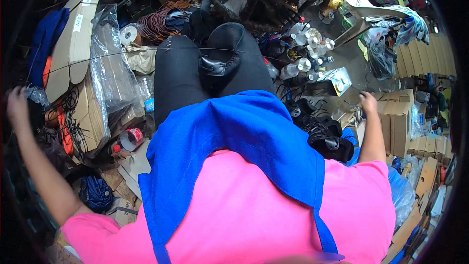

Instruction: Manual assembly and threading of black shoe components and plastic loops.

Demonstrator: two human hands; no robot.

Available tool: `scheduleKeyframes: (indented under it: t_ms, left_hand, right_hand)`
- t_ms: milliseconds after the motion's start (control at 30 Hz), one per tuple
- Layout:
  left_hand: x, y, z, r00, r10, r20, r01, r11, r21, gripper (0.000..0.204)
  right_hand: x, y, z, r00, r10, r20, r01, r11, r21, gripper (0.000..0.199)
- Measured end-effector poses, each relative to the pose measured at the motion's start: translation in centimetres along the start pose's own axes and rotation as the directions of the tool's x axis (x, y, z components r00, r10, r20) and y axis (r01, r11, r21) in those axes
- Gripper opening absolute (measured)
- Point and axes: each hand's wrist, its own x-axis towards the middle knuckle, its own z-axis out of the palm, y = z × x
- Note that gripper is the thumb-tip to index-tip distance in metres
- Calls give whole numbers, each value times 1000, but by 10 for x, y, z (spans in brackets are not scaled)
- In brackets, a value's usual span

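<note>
A black leather shoe (221, 64) is wedged between my knees, its far part blending into my dark trousers. A thin dark thread (129, 53) runs taut across my lap at the shoe, out to both sides. Far to the left, my left hand (17, 103) is closed at the thread's left end, slightly blurred. My right hand (368, 102) is raised out to the right, fingers curled closed at the other end of the thread. Both arms are spread wide. Over my pink shirt hangs a blue apron (234, 117).
Bottles and jars (305, 44) crowd the floor ahead right. Black shoes (328, 137) lie in a heap by my right thigh. Cardboard boxes (394, 117) stack at the right. Cardboard sheets (73, 44), clear plastic (108, 63) and a red-labelled bottle (131, 139) lie at left.
</note>
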Motion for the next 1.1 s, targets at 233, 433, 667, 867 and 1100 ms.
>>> scheduleKeyframes:
  t_ms: [233,433,667,867,1100]
  left_hand:
    - [-115,412,-161,709,670,-220,-365,82,-927,44]
    - [-116,515,-168,543,816,-198,-308,-26,-951,31]
    - [-103,524,-154,249,967,-52,7,-56,-998,26]
    - [-107,523,-146,260,964,-60,145,-101,-984,25]
    - [-114,528,-141,258,965,-55,309,-137,-941,20]
  right_hand:
    - [-64,-277,-7,698,-715,-51,650,601,465,32]
    - [-85,-381,-37,583,-799,-148,703,404,585,13]
    - [-71,-386,-30,444,-879,-176,797,298,525,12]
    - [-72,-390,-33,404,-905,-135,823,295,485,13]
    - [-76,-384,-23,427,-884,-190,791,263,552,13]
